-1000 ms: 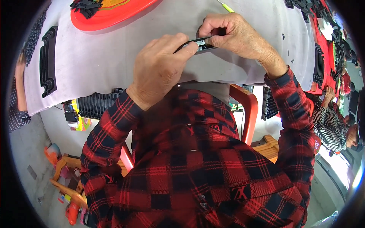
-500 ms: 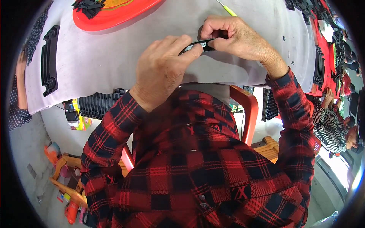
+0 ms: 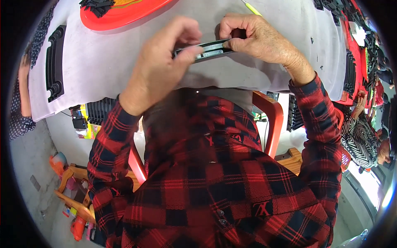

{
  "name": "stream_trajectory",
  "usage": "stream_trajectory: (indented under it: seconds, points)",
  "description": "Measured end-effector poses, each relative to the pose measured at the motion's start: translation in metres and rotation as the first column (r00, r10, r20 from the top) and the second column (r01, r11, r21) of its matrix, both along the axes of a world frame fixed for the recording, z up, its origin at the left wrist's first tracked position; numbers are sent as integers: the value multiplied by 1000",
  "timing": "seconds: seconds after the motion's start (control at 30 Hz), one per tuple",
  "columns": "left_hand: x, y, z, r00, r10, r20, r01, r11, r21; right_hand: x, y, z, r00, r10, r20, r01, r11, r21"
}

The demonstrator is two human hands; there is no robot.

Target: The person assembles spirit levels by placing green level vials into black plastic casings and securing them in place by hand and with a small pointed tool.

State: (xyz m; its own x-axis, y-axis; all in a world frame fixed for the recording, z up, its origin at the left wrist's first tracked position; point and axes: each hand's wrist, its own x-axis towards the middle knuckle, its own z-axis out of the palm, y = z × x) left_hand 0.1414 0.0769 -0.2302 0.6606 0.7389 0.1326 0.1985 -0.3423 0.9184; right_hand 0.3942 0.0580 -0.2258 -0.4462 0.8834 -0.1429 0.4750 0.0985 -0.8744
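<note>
A long, narrow black plastic part (image 3: 213,50) with a pale, shiny inner channel is held just above the cloth-covered table. My right hand (image 3: 258,41) pinches its right end between thumb and curled fingers. At the other end is my left hand (image 3: 165,56), smeared by motion. Its thumb overlaps the part's left end and its fingers bend above it; whether they grip it cannot be made out. A similar-looking black plastic piece (image 3: 55,64), longer and with rounded ends, lies at the table's left side.
A red tray (image 3: 120,25) with small black pieces (image 3: 96,7) stands at the far left. Beyond my right hand lies a yellow-green handled tool (image 3: 251,8). Stacked black parts (image 3: 350,70) sit at the right edge. A red chair (image 3: 273,120) is below the table; other people sit on both sides.
My left hand has drawn back leftward along the black part, uncovering more of its pale channel. My right hand keeps its pinch in nearly the same place.
</note>
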Motion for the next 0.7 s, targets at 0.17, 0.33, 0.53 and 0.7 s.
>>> stream_trajectory:
  seconds: [0.17, 0.33, 0.53, 0.7]
  points:
    - [3, 9, 1, 997, -7, -72, 11, 998, 59, 0, 0, -2, 1000, -27, -15, 26, 999, -46]
    - [8, 22, 7, 972, -112, -208, 156, 965, 210, 0, -2, 0, 999, -41, 9, 41, 999, -29]
    - [8, 29, 5, 961, -201, -192, 250, 928, 277, 1, 0, 2, 1000, -18, 18, 19, 998, -62]
    - [8, 30, 5, 962, -205, -179, 248, 933, 262, 1, 0, 6, 999, 2, 42, 1, 996, -86]
